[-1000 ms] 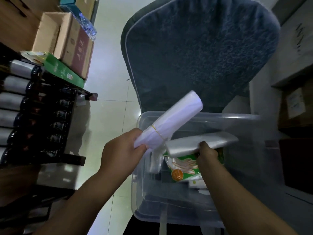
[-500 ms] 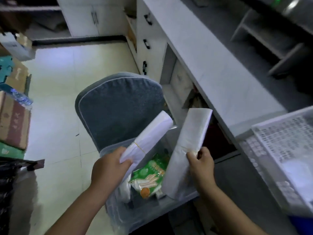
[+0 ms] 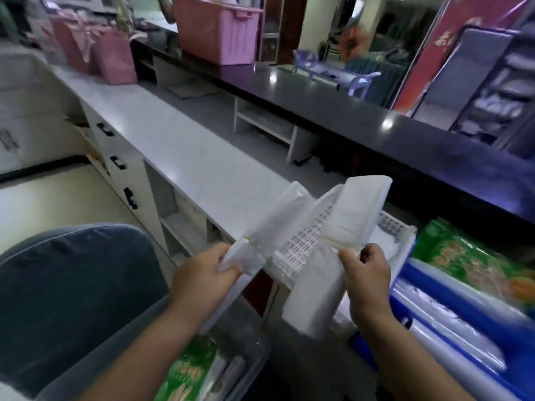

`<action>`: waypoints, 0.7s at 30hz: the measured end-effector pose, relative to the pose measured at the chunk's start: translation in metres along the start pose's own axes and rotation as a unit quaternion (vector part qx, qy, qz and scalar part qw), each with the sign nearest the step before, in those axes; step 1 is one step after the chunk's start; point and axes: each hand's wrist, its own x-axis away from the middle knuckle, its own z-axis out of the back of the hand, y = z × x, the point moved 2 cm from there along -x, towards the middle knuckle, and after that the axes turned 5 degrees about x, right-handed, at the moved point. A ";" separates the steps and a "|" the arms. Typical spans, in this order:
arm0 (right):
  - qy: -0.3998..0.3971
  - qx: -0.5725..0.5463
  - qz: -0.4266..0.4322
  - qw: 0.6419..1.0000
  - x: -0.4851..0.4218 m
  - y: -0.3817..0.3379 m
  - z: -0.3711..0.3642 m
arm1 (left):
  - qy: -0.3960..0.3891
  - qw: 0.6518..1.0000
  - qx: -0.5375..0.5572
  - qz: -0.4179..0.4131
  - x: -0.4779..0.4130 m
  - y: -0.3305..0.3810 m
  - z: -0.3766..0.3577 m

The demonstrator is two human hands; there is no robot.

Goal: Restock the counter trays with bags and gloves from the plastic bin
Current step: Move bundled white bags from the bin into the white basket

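My left hand (image 3: 202,277) grips the lower end of a folded bundle of white plastic bags (image 3: 278,224) tied with a yellow rubber band. My right hand (image 3: 366,273) grips a second, wider bundle of white bags (image 3: 344,227) at its band. Both bundles point up and away over a white perforated tray (image 3: 304,241) on the counter. Below my arms sits the clear plastic bin (image 3: 254,363) with a green glove packet (image 3: 188,371) inside. A blue tray (image 3: 451,308) at the right holds clear bag rolls and a green glove packet (image 3: 469,256).
A long white counter (image 3: 179,146) runs away to the left, with a dark raised ledge (image 3: 347,111) behind it. A pink crate (image 3: 214,27) and pink bags (image 3: 115,56) stand far off. A blue-grey chair back (image 3: 72,285) is at lower left.
My view swung up from the bin to the counter. Both hands lifted their bag bundles out of the bin and carried them right, over the white tray.
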 end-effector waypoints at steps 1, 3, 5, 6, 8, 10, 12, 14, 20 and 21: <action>0.013 -0.008 -0.008 1.000 -0.014 0.004 0.011 | -0.006 1.000 0.000 -0.010 -0.010 0.014 -0.010; 0.030 -0.023 -0.025 0.999 -0.042 0.012 0.031 | -0.020 1.000 -0.005 -0.021 -0.035 0.041 -0.033; 0.036 -0.028 -0.039 0.998 -0.071 0.020 0.050 | -0.039 0.999 -0.014 -0.022 -0.063 0.066 -0.062; 0.033 -0.033 -0.044 0.998 -0.084 0.023 0.058 | -0.051 0.998 -0.018 -0.020 -0.078 0.077 -0.078; 0.027 -0.039 -0.053 0.997 -0.106 0.032 0.073 | -0.081 0.996 -0.032 -0.015 -0.105 0.096 -0.111; 0.022 -0.041 -0.056 0.997 -0.124 0.039 0.084 | -0.115 0.992 -0.060 -0.008 -0.127 0.107 -0.143; 0.012 -0.034 -0.062 0.997 -0.139 0.046 0.093 | -0.157 0.984 -0.084 0.005 -0.142 0.109 -0.170; -0.001 -0.030 -0.073 0.997 -0.150 0.053 0.099 | -0.194 0.976 -0.095 0.020 -0.152 0.107 -0.190; -0.023 -0.017 -0.107 0.994 -0.168 0.061 0.098 | -0.200 0.965 -0.167 0.021 -0.162 0.099 -0.209; -0.026 -0.015 -0.111 0.993 -0.170 0.061 0.096 | -0.193 0.958 -0.211 -0.009 -0.161 0.100 -0.211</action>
